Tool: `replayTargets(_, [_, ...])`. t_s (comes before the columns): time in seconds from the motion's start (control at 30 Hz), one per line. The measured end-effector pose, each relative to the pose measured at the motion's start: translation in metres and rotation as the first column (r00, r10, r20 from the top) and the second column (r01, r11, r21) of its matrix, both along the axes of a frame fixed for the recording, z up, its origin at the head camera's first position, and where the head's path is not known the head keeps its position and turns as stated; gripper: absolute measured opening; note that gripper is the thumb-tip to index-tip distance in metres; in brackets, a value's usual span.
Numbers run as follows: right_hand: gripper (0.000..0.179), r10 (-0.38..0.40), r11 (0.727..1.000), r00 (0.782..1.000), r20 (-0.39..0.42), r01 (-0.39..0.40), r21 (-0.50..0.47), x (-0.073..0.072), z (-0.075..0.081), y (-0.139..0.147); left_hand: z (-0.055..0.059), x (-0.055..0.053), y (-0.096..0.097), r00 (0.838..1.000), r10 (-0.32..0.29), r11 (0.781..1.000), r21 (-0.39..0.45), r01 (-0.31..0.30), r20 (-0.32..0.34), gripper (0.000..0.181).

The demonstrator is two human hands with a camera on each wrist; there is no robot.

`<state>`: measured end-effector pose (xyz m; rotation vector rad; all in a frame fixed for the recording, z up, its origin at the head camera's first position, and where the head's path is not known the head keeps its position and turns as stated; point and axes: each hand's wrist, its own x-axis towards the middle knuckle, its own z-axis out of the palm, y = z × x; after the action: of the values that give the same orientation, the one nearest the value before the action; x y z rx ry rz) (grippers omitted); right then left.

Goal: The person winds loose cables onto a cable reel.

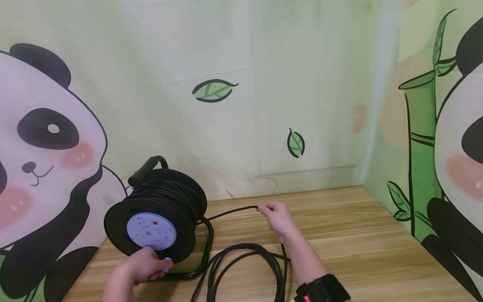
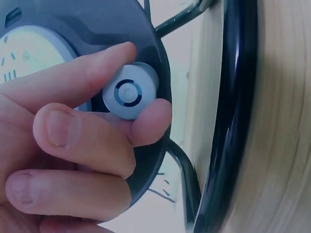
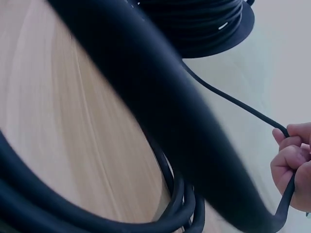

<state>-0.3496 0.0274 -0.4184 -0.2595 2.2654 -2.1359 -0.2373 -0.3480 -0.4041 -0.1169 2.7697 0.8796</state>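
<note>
A black cable reel [image 1: 151, 214] with a pale socket face stands on the table at the left, dark cable wound round its drum. My left hand [image 1: 145, 265] pinches the grey crank knob [image 2: 130, 91] on the reel's front flange between thumb and finger. To the right of the reel, my right hand [image 1: 277, 218] grips the black cable [image 1: 234, 210], which runs from the drum up to the fingers. Below that hand the cable hangs down to loose coils [image 1: 247, 247] on the table. In the right wrist view a near stretch of cable crosses the picture, blurred.
The reel stands on a black tubular frame [image 1: 209, 247] and has a carrying handle [image 1: 145, 172] on top. Under everything is a wood-grain table [image 1: 339, 235]. A printed cloth [image 1: 302, 84] with pandas and leaves closes off the back and sides.
</note>
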Motion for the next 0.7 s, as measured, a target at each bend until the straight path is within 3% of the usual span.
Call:
replayTargets(0.3, [0.028,0.124,0.989,0.990,0.064,-0.118,-0.090,0.001,-0.004,-0.019,-0.007,0.002,-0.024,0.997,0.049,0.997,0.055,-0.052,0.054,0.041])
replayTargets(0.47, [0.029,0.172,0.981,0.982,0.072,-0.164,-0.101,0.003,-0.007,-0.031,-0.010,0.007,-0.037,0.997,0.060,0.993,0.097,-0.065,0.054,0.041])
replayTargets(0.7, [0.030,0.254,0.961,0.964,0.076,-0.243,-0.129,0.006,-0.010,-0.046,-0.009,0.009,-0.051,0.992,0.124,0.985,0.113,-0.128,0.038,0.042])
